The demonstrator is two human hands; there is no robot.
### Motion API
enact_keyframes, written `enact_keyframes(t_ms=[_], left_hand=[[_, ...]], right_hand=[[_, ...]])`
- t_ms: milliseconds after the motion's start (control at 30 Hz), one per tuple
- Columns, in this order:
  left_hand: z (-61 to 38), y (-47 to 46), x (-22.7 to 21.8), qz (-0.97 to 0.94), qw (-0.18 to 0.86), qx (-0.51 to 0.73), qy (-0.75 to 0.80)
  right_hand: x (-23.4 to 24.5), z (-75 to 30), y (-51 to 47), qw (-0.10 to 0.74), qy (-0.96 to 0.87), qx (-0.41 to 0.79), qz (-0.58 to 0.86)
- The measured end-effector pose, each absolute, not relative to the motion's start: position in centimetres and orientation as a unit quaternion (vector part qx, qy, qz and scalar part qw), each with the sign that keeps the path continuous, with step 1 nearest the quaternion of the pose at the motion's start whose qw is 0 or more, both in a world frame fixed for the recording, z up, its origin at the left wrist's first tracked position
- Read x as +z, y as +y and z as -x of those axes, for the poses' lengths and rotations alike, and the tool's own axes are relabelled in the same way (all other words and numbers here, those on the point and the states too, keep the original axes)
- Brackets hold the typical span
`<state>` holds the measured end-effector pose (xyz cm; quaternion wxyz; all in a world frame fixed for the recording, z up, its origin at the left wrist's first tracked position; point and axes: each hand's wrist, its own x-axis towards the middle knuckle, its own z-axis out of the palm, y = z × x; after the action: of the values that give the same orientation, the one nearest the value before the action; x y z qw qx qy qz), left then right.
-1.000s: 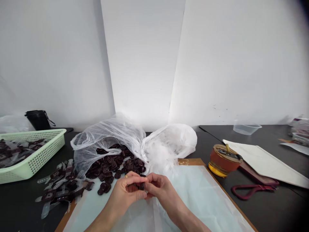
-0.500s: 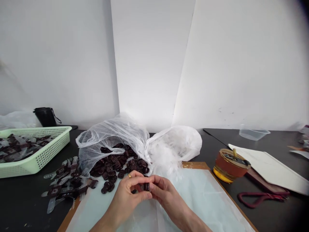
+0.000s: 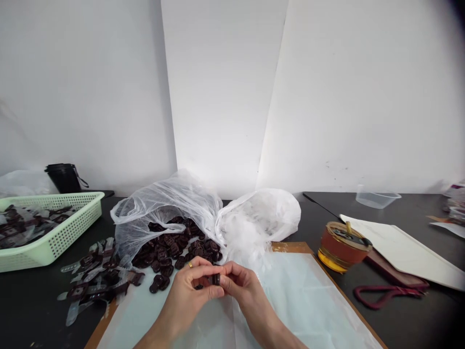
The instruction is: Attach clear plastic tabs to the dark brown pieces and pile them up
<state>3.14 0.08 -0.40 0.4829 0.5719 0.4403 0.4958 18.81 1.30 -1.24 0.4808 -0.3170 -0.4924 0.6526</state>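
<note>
Between my hands is a small dark brown plastic piece, like those in the pile behind. My left hand wears a ring and pinches the piece from the left. Fingertips of my right hand close on its right side, touching the left fingers. Much of the piece is hidden by the fingers. Just beyond, a heap of dark brown plastic pieces spills from a clear plastic bag. Right of it, a second bag spills clear, thin pieces.
Left are assembled brown-and-clear straps, a green basket of similar ones and a black cup. A pale sheet covers the board. Right lie an amber round container, scissors, a white pad and a clear tub.
The view has shifted slightly, so most things sit a little further left. Both hands keep their pinch on the brown piece, with only small finger movement.
</note>
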Motion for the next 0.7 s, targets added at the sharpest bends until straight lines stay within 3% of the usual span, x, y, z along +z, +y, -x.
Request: enact_keyframes(t_ms=[433, 700], left_hand=[[-3.2, 0.4, -1.1, -0.502, 0.551, 0.520, 0.418], [-2.6, 0.4, -0.2, -0.534, 0.507, 0.495, 0.461]], right_hand=[[-1.4, -18.4, 1.5, 0.504, -0.503, 0.608, 0.350], [-1.7, -18.7, 1.9, 0.525, -0.507, 0.577, 0.365]])
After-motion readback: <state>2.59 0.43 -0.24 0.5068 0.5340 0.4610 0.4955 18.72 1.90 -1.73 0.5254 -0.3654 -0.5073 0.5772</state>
